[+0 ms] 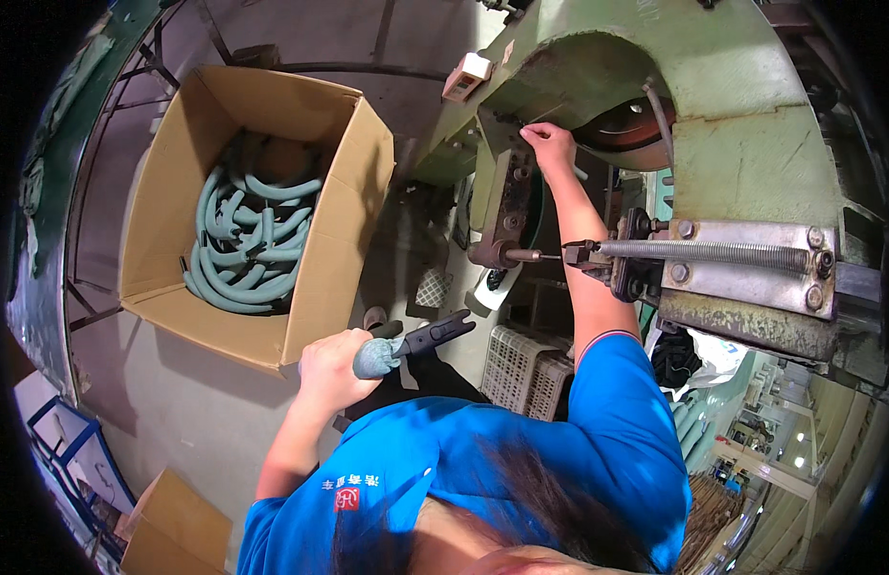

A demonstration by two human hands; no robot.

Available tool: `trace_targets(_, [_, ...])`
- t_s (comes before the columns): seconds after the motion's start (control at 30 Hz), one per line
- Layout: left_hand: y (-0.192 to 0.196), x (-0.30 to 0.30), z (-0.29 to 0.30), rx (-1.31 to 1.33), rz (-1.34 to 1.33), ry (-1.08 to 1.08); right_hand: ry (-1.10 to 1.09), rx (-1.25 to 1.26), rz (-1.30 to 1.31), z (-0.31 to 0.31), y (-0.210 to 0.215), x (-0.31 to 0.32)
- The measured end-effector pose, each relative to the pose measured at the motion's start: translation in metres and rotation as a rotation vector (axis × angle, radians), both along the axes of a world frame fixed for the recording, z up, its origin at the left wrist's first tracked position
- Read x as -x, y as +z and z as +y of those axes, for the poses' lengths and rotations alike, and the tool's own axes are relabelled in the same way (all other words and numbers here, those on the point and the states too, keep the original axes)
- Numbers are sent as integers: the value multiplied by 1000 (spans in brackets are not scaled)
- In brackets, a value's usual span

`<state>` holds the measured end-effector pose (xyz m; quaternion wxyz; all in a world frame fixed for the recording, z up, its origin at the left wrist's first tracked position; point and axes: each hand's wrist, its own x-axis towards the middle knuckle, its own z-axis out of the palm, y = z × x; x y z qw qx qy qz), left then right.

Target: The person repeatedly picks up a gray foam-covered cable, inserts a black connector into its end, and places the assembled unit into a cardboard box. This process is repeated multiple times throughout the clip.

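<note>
My left hand (331, 369) is closed round a grey-blue foam-covered tube. Out of that grip, to the right, points its black forked plastic end (438, 333); the rest of the tube is mostly hidden by the hand. My right arm reaches up past the green machine's (751, 144) spring-loaded head. Far up, my right hand (552, 146) has its fingertips pinched together beside the dark upright metal block (511, 196). Whatever is between those fingertips is too small to make out. A round metal post with a thin pin (523, 256) faces the machine's jaw (580, 253).
An open cardboard box (341, 230) at the left holds several curved grey-blue tubes (238, 278). Below the machine stands a light plastic crate (513, 369). A long coil spring (713, 251) runs along the machine head, close to my right arm. Another cardboard box (181, 527) sits lower left.
</note>
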<state>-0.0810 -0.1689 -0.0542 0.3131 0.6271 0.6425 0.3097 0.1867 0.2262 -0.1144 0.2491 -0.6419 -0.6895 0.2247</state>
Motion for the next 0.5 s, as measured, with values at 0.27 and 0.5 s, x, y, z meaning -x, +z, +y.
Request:
trace_targets(0.27, [16,0,10,-67,17,76,18,-66,78,-1,-14,-10])
trace_targets(0.5, [28,-17,14,-36,-7,97,104,4,-103,5,-3,-3])
